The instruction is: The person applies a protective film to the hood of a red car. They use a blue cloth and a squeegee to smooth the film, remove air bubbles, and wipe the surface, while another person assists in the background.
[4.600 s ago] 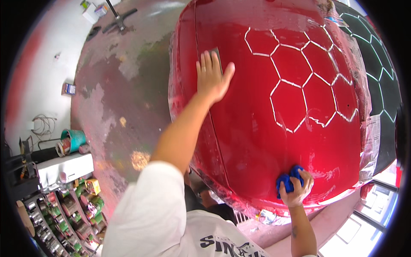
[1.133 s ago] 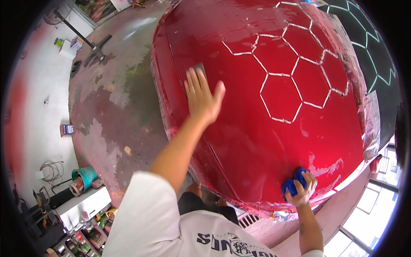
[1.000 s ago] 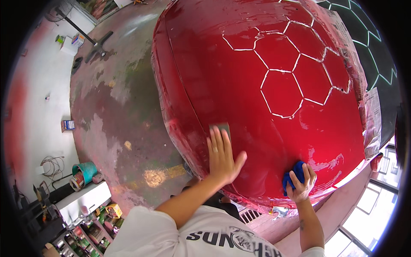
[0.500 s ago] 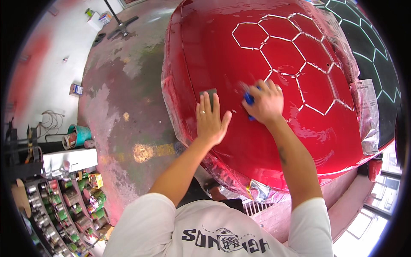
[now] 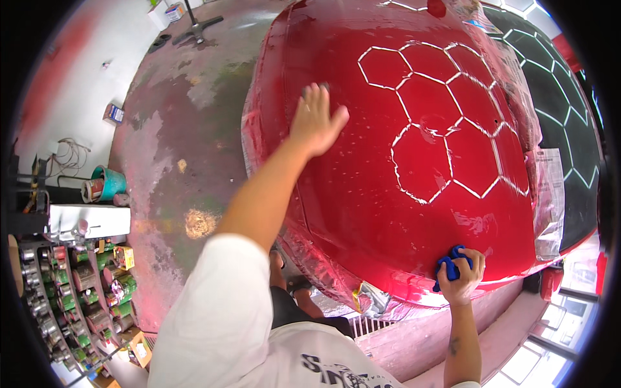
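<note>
A glossy, curved red car panel (image 5: 362, 187) lies before me, with wet streaks and a pattern of white hexagon outlines (image 5: 447, 152). My left hand (image 5: 317, 119) rests flat on its far left part, fingers stretched out. A small dark grey pad (image 5: 325, 86), perhaps a sanding pad, peeks out beside the fingertips; most of it is hidden beneath them. At the near right edge of the panel, my right hand (image 5: 467, 277) grips a crumpled blue cloth (image 5: 447, 268) against the red surface.
Newspaper (image 5: 550, 194) and film mask the panel's right side, beside a black hexagon-lined surface (image 5: 569, 136). Plastic film (image 5: 310, 249) hangs along the near edge. At left stand a shelf of paint cans (image 5: 77, 297), a white box (image 5: 89, 221) and a teal bucket (image 5: 113, 183).
My right hand has swept the blue cloth from the panel's middle to its near right edge. My left hand has slid farther away along the left side. The view has shifted slightly.
</note>
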The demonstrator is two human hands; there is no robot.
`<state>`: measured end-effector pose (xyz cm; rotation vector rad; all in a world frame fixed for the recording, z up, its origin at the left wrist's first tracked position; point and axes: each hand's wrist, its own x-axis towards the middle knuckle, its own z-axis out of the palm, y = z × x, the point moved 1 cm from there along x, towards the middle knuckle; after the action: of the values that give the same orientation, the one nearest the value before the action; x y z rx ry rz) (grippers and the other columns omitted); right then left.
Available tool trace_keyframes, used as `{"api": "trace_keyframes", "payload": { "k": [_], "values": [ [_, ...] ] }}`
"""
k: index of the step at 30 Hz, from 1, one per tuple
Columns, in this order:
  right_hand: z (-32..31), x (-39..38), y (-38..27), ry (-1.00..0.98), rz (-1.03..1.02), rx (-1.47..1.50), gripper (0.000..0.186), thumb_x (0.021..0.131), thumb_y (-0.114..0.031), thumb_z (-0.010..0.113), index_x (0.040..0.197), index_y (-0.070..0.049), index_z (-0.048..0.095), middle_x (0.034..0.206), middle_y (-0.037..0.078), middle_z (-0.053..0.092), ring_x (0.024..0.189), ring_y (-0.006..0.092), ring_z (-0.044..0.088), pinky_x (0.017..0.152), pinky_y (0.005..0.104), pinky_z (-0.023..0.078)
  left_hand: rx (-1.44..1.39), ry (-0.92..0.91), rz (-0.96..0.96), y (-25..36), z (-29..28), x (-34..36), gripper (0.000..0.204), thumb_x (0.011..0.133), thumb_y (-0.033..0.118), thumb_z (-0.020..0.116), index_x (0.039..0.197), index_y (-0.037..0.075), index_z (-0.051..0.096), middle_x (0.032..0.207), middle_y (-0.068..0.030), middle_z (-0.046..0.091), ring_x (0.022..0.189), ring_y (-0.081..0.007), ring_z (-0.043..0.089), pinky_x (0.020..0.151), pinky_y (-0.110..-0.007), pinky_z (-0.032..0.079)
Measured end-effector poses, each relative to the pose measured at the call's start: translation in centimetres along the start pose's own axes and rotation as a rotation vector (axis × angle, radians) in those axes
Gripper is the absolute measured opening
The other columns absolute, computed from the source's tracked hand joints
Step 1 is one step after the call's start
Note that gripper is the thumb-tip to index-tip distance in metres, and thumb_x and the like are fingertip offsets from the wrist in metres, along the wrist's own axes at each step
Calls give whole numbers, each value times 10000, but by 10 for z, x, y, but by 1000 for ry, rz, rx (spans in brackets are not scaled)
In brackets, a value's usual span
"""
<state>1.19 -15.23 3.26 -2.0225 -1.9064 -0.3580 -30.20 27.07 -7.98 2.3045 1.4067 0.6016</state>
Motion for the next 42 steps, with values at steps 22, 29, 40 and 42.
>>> {"api": "trace_keyframes", "payload": {
  "k": [22,29,40,42],
  "values": [
    [5,-16,12,50,-28,-19,273,736,-251,858,944,-113,748,1290,159,720,1224,435,661,1018,577,503,32,40,-22,92,33,-96,1024,1150,632,438,1756,-128,118,1841,-383,75,1737,-505,52,1419,-565,91],
    [6,-22,15,83,-51,-11,279,758,-251,858,971,-105,751,1326,164,711,1246,446,650,1048,579,508,-21,-4,0,63,15,-116,1034,1136,608,464,1750,-142,105,1835,-400,52,1729,-530,50,1418,-580,80],
    [4,-18,10,37,-37,-20,254,789,-235,847,965,-72,762,1353,178,714,1263,447,649,1071,578,518,-91,-7,-46,106,47,-282,1058,1100,551,584,1743,-154,126,1832,-404,64,1717,-563,72,1399,-645,70],
    [5,-15,13,64,-40,-29,252,793,-232,847,965,-69,762,1355,180,713,1262,448,649,1071,578,519,-80,-74,25,109,51,-314,1068,1100,549,590,1758,-131,95,1843,-390,27,1723,-555,41,1402,-643,37]
  ]
}}
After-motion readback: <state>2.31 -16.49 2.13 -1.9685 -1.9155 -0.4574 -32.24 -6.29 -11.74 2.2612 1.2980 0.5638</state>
